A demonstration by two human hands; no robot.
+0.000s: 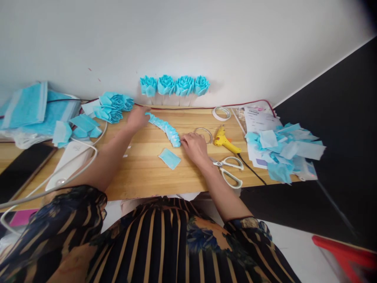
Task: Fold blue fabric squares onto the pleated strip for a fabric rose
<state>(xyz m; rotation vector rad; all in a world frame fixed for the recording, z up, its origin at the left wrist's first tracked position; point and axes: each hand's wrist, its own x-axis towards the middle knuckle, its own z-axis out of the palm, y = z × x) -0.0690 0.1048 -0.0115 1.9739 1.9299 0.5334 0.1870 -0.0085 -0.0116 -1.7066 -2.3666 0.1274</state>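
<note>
A curved row of overlapping light-blue petals [165,127], which look cut from mask fabric, lies on the wooden table. At its upper left end is my left hand [138,119], fingers closed on the tip and slightly blurred. My right hand [194,146] has its thumb and bent fingers together at the lower right end. Just below the row rests a single flat blue fabric piece [170,158]. Beside my right wrist are white-handled scissors [232,163]. A yellow glue gun [225,140] lies to the right of that hand.
Several blue fabric roses on sticks [184,85] stand along the wall, and more blue flowers [113,107] lie behind my left hand. Blue masks [29,106], a phone [25,167] and a white power bank [69,163] are leftward. Tape [221,113] and a fabric heap [284,147] are rightward.
</note>
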